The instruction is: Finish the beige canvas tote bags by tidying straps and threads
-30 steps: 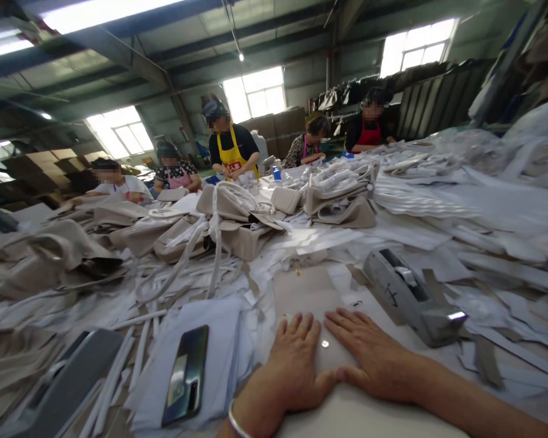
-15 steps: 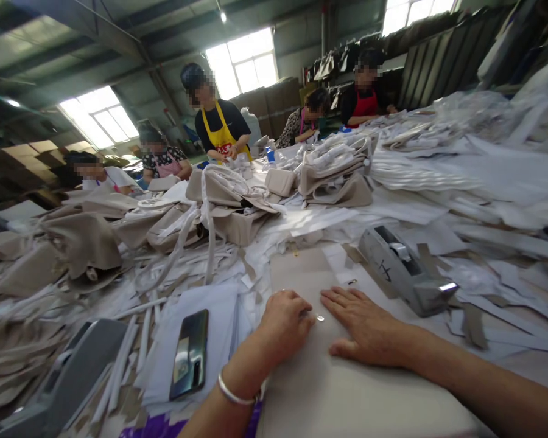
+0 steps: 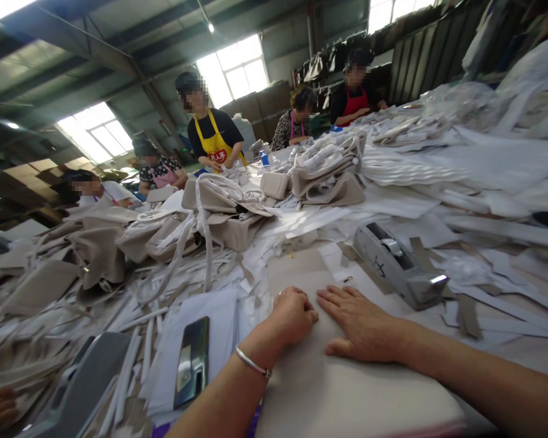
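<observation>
1. The left hand [image 3: 295,315] rests curled, knuckles up, on a flat beige panel [image 3: 347,389] that lies on the desk at its near edge; the fingers are folded under, so whether they pinch anything small beneath them cannot be told.
2. The right hand [image 3: 363,325] lies flat and spread, palm down, on the same panel, holding nothing and simply pressing the sheet; its fingertips point toward the left hand and almost touch its knuckles.
3. The panel's long axis runs from the near edge away toward the middle of the desk; both hands sit across it, side by side, about midway along what shows, and the left hand is the one nearer the panel's left edge.
4. A grey tape dispenser [image 3: 399,267] stands just beyond and to the right of the right hand, apart from it, lying slantwise to the panel; the right hand is clearly the nearer of the two.
5. A dark phone [image 3: 192,362] lies on white sheets [image 3: 214,316] to the left of the left wrist, near the near edge, well clear of the panel.
6. Farther in, beige bags [image 3: 228,213] and white strips are heaped across the middle; other people work along the far edge, their hands well apart from these two.
</observation>
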{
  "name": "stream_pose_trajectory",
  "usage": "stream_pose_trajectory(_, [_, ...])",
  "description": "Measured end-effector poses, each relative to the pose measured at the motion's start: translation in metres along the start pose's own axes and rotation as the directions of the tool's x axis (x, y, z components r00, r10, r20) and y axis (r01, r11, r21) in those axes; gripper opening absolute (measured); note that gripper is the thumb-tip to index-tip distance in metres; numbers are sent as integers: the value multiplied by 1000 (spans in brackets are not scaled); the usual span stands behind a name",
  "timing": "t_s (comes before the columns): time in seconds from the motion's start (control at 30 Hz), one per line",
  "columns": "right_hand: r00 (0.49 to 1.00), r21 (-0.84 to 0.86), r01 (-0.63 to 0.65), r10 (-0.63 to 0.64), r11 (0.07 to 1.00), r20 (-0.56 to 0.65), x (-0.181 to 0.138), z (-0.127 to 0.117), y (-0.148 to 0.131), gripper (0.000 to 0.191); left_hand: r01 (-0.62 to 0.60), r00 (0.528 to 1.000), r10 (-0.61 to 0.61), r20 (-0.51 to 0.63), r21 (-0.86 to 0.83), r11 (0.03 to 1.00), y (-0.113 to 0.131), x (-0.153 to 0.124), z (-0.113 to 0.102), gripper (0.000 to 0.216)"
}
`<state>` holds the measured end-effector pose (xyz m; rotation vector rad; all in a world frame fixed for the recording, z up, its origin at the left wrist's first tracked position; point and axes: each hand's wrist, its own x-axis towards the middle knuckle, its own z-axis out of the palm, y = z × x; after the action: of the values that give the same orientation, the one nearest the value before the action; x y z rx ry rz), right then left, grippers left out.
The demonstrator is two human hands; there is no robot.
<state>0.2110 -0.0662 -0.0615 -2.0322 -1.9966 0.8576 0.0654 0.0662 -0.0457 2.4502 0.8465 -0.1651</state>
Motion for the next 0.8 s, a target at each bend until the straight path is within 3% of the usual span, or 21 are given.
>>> stream_pose_trajectory(0.27, [1000,16,10,-9,1000,-18,0,3,2,105,-6,1000,6,2,-7,1000,7,0,6,17])
stream_pose_trajectory(0.47, [1000,50,3,-2,999,-16,-2,3,3,104,-152,987,160,32,-172,973,5,-17,-19,21])
stream_pose_trajectory(0.53, [1000,44,-1,1,999,-1,-3,1,2,105,-212,977,204,-62,-222,952,-2,-26,-26,19])
stream_pose_trajectory(0.6, [1000,41,-1,1,999,0,-3,0,1,105,-239,961,214,-177,-135,962,-8,-32,-26,16])
stream_pose_trajectory(0.63, [1000,39,-1,1,999,-2,-3,0,1,105,-249,951,242,-191,-14,968,-11,-34,-24,16])
stream_pose_trajectory(0.73, [1000,18,-5,4,1000,2,-3,-1,0,106,-335,928,372,-20,393,856,-12,-35,-15,24])
stream_pose_trajectory(0.8, [1000,5,-5,5,1000,7,-3,-2,-1,107,-415,899,427,102,515,750,-8,-33,-10,22])
